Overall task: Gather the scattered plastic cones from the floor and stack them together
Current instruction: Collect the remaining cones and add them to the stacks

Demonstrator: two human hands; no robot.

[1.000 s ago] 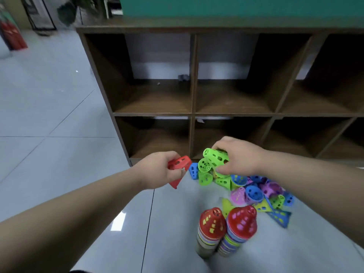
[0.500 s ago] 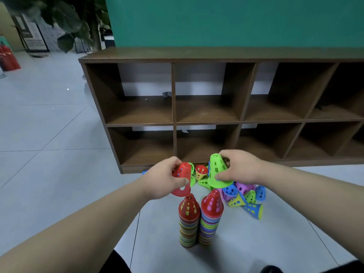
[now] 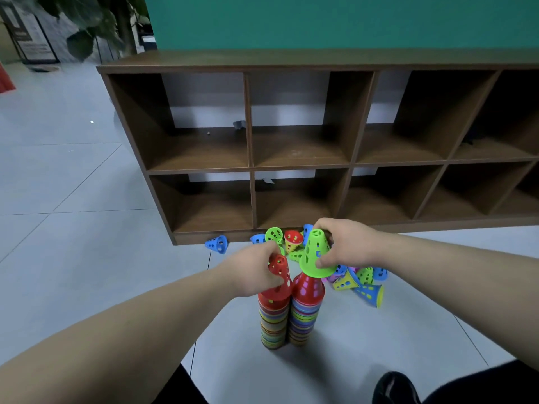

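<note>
Two tall stacks of striped plastic cones stand side by side on the floor, the left stack [image 3: 273, 325] and the right stack [image 3: 305, 313]. My left hand [image 3: 250, 272] grips a red cone [image 3: 279, 271] sitting on top of the left stack. My right hand [image 3: 347, 243] holds a green cone [image 3: 316, 255] by its tip, its rim resting on the red top of the right stack. Behind the hands lies a pile of loose cones [image 3: 357, 279] in blue, yellow, green, red and purple. A lone blue cone [image 3: 217, 244] lies to the left.
A low brown cubby shelf [image 3: 250, 170] with open compartments stands right behind the pile. Grey tiled floor [image 3: 73, 228] stretches to the left. My dark shoe [image 3: 393, 389] shows at the bottom right. A potted plant [image 3: 96, 27] stands at the far left.
Both hands have come down from above the pile onto the two stacks: the red cone now sits on the left stack and the green cone rests on the right stack.
</note>
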